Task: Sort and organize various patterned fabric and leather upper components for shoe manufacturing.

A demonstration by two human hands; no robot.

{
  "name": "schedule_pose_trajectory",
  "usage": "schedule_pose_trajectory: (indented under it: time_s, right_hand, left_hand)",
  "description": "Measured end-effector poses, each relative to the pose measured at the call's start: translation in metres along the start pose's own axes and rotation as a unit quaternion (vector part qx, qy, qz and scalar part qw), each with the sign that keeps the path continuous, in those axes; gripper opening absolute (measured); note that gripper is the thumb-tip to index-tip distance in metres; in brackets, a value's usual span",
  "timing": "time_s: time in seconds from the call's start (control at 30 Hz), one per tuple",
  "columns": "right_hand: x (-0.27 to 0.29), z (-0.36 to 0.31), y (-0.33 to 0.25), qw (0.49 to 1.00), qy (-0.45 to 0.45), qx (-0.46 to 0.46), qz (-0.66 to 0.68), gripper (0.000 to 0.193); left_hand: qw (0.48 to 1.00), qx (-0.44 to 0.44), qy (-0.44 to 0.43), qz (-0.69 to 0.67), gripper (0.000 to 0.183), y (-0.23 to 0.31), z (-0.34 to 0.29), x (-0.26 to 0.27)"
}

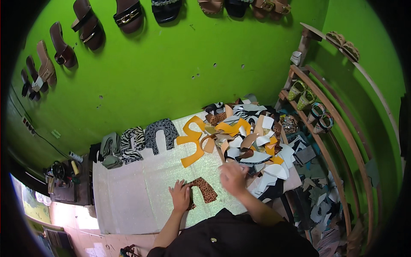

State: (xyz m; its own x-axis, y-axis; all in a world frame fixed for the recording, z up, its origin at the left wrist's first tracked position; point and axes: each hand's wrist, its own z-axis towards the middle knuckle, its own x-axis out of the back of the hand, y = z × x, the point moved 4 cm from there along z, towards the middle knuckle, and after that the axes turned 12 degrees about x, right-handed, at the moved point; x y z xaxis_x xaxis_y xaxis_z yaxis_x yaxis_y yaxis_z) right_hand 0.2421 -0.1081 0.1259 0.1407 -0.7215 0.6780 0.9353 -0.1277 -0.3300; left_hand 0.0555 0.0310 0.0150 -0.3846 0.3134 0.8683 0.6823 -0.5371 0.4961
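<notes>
A curved, arch-shaped piece of leopard-print material [208,191] lies on the pale worktable. My left hand [180,195] rests flat over its left side with the fingers stretched out, hiding part of it. To the right of the piece, my right hand [233,179] is raised near the edge of the scrap pile; motion smears its fingers, and whether it holds anything is not visible. Beyond my hands lie yellow curved cut pieces [191,147]. Further left sit a grey-black patterned arch stack [161,136], zebra-print pieces [132,140] and grey-green pieces [111,147].
A big heap of mixed offcuts [250,141] covers the right end of the table [124,195]. Beyond it stands a wooden rack [338,115] with shoes, scraps below. A sewing machine [58,171] is at the left. Sandals [128,17] hang on the green wall.
</notes>
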Motion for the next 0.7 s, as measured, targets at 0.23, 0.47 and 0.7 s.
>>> schedule_pose_trajectory:
  time_s: [0.23,0.47,0.7]
  right_hand:
    - [0.088,0.016,0.157,0.905,-0.075,-0.291,-0.301,0.036]
    - [0.09,-0.01,0.288,0.881,-0.152,-0.448,0.011,0.042]
    - [0.073,0.025,0.293,0.859,-0.15,-0.478,-0.11,0.054]
  left_hand:
    - [0.975,-0.022,0.165,-0.145,0.017,0.039,0.001,0.038]
    - [0.956,-0.065,0.211,-0.194,0.017,0.066,0.006,0.066]
    - [0.936,-0.075,0.207,-0.273,0.014,0.084,0.013,0.082]
